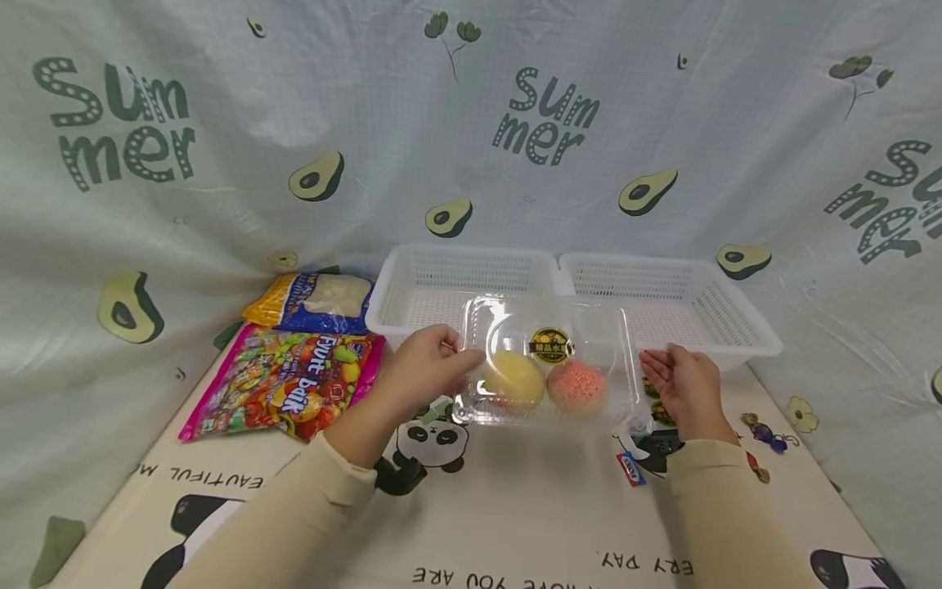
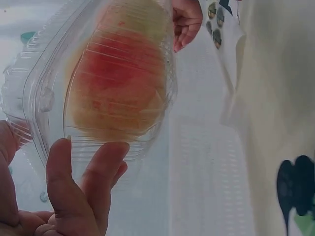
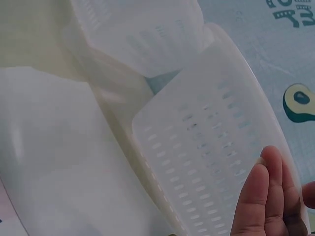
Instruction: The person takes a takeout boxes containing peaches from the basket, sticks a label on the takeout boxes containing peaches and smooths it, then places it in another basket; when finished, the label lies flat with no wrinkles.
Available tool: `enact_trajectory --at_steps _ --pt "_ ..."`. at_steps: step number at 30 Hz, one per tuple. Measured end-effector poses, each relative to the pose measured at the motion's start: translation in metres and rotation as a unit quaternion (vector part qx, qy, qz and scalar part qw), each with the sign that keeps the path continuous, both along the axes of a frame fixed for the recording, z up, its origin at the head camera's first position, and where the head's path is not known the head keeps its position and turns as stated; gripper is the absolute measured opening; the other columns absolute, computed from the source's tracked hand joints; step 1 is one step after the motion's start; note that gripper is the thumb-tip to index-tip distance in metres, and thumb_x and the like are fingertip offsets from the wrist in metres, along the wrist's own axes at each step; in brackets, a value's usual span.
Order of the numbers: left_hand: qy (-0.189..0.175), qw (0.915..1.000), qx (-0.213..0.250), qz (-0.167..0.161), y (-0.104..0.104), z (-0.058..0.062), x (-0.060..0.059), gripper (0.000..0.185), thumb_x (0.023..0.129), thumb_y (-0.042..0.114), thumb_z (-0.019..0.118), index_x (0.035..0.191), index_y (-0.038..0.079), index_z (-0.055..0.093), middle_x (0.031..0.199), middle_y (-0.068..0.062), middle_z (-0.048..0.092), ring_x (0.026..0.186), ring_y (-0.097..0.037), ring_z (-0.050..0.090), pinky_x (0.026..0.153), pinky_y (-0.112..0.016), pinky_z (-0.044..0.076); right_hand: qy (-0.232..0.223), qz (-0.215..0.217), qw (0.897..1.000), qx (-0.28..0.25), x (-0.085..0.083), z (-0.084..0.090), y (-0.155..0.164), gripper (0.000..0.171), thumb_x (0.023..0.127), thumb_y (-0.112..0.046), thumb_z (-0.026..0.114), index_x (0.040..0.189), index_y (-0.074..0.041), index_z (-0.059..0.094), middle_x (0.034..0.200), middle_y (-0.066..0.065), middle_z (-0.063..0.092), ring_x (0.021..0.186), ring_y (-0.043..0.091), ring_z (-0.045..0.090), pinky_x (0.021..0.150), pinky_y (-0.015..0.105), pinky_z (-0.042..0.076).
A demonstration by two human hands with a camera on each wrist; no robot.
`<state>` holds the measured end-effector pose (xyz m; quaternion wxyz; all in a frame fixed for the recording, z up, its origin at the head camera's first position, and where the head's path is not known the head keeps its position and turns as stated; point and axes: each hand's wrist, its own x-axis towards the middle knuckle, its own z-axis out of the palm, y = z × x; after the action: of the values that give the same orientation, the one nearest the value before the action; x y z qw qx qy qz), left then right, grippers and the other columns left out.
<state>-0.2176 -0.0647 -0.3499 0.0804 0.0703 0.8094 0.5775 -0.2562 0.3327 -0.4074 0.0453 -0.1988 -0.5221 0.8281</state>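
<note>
My left hand [image 1: 432, 365] pinches the left edge of a clear plastic fruit box [image 1: 607, 323], held up over the table and tilted toward me. Inside the box lie a round yellow fruit [image 1: 515, 379] and a pinkish-red round fruit [image 1: 577, 388]; a dark gold label [image 1: 552, 346] is on the lid. In the left wrist view, thumb and fingers [image 2: 61, 169] grip the ribbed rim of the box. Just off the box's right edge is my right hand [image 1: 689, 383], apart from it. The right wrist view shows its fingers [image 3: 252, 196] fairly straight, holding nothing.
Two white perforated baskets, a left one [image 1: 390, 286] and a right one [image 1: 743, 315], stand side by side behind the box. Left lie a candy bag [image 1: 294, 380] and a blue-yellow packet [image 1: 316, 301]. Small wrapped candies [image 1: 769, 433] and a red-blue wrapper [image 1: 630, 469] lie right.
</note>
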Motion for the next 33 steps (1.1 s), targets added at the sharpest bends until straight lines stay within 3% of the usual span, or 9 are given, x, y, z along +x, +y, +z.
enact_trajectory --at_steps 3,7,11,15,18,25,33 --pt "0.003 0.9999 -0.016 0.004 0.016 0.009 -0.018 0.036 0.092 0.037 0.074 0.101 0.006 0.057 0.095 -0.013 0.064 0.081 -0.023 0.072 0.073 -0.034 0.064 0.009 -0.016 1.0 0.009 -0.002 -0.002 0.0 0.026 0.109 -0.027 0.049 0.121 -0.004 0.047 0.084 0.003 0.07 0.073 0.011 0.071 0.071 0.022 0.061" --pt "-0.013 0.9997 -0.002 0.02 0.034 0.012 -0.043 0.038 0.092 0.037 0.074 0.099 0.005 0.057 0.102 -0.012 0.06 0.084 -0.02 0.074 0.074 -0.032 0.063 0.01 -0.029 0.999 0.025 -0.005 -0.004 -0.002 0.022 0.108 -0.025 0.049 0.116 -0.004 0.047 0.079 -0.001 0.066 0.062 0.007 0.064 0.06 0.02 0.057" --pt "-0.025 0.9991 0.013 0.032 0.05 0.013 -0.066 0.037 0.093 0.04 0.071 0.094 0.007 0.054 0.101 -0.01 0.057 0.082 -0.019 0.077 0.078 -0.033 0.063 -0.016 -0.023 0.999 0.023 -0.006 -0.004 -0.003 0.024 0.109 -0.028 0.047 0.118 -0.005 0.047 0.083 0.0 0.067 0.069 0.008 0.068 0.07 0.021 0.06" --pt "-0.002 0.9994 0.0 0.034 0.067 0.018 -0.083 0.038 0.093 0.042 0.069 0.085 0.01 0.051 0.094 -0.007 0.054 0.083 -0.021 0.078 0.076 -0.031 0.062 -0.031 -0.015 0.999 0.012 -0.005 -0.002 -0.003 0.028 0.11 -0.031 0.045 0.121 -0.006 0.048 0.088 0.003 0.072 0.082 0.013 0.074 0.083 0.025 0.061" --pt "0.013 0.9993 -0.009 0.034 0.082 0.024 -0.093 0.038 0.093 0.041 0.069 0.083 0.01 0.05 0.092 -0.006 0.054 0.082 -0.021 0.078 0.077 -0.03 0.062 -0.028 -0.015 0.999 0.007 -0.005 -0.002 -0.002 0.029 0.11 -0.032 0.045 0.122 -0.006 0.049 0.09 0.003 0.072 0.085 0.013 0.075 0.084 0.025 0.06" --pt "0.008 0.9985 -0.036 0.041 0.119 0.031 -0.112 0.037 0.092 0.043 0.07 0.09 0.011 0.053 0.1 -0.004 0.059 0.075 -0.016 0.076 0.079 -0.032 0.059 -0.018 -0.013 1.0 0.008 -0.006 -0.002 -0.004 0.035 0.11 -0.033 0.045 0.132 -0.005 0.044 0.093 0.003 0.071 0.087 0.013 0.074 0.084 0.026 0.061" --pt "0.026 0.9966 -0.056 0.054 0.163 0.03 -0.124 0.037 0.089 0.042 0.07 0.077 0.012 0.052 0.089 -0.003 0.064 0.072 -0.017 0.075 0.064 -0.027 0.053 -0.018 -0.006 1.0 -0.004 -0.004 0.001 0.0 0.037 0.109 -0.032 0.046 0.134 -0.005 0.041 0.091 0.003 0.072 0.086 0.013 0.074 0.083 0.026 0.061"
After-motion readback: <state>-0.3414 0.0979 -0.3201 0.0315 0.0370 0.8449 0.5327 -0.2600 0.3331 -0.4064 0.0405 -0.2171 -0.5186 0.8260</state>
